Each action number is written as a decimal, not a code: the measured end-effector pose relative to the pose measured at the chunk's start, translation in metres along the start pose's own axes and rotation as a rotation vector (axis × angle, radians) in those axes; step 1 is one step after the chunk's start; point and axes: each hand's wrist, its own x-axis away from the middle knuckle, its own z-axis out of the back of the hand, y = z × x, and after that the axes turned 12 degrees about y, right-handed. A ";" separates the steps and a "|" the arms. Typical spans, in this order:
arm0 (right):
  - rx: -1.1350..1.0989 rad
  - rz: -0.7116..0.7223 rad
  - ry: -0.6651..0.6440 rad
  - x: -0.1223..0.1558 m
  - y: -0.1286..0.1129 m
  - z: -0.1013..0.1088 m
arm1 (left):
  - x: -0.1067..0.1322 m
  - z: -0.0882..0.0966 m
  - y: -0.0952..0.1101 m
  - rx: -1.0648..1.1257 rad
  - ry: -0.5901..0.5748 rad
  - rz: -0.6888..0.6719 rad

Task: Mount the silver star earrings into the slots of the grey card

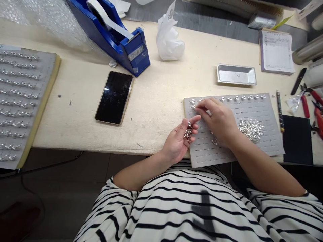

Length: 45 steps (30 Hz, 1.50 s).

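Note:
A grey foam ring pad (202,156) with rows of slits lies in front of me. Silver rings (236,98) stand in its top row, and a heap of loose silver rings (251,130) rests on its right half. My left hand (179,139), palm up at the pad's left edge, is curled around several silver rings (188,132). Over the pad's upper left, my right hand (219,117) has thumb and forefinger pinched at a silver ring (193,106) in the second row. A single loose ring (215,141) lies below my right hand.
On the left are a phone (114,97), a blue tape dispenser (136,53) and another filled ring pad (47,97). A crumpled plastic bag (170,40), metal tray (236,74) and notepad (276,52) stand behind. Pliers (318,116) and a pen (279,111) lie at right.

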 end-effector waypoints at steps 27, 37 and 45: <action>-0.137 0.106 0.090 0.042 -0.030 0.043 | 0.000 -0.001 -0.007 -0.213 0.041 -0.149; -0.075 0.213 -0.035 0.037 -0.026 0.050 | 0.000 -0.001 -0.007 -0.263 0.007 -0.180; 0.078 0.029 0.062 0.005 0.015 0.016 | 0.001 -0.005 0.009 0.170 0.069 0.038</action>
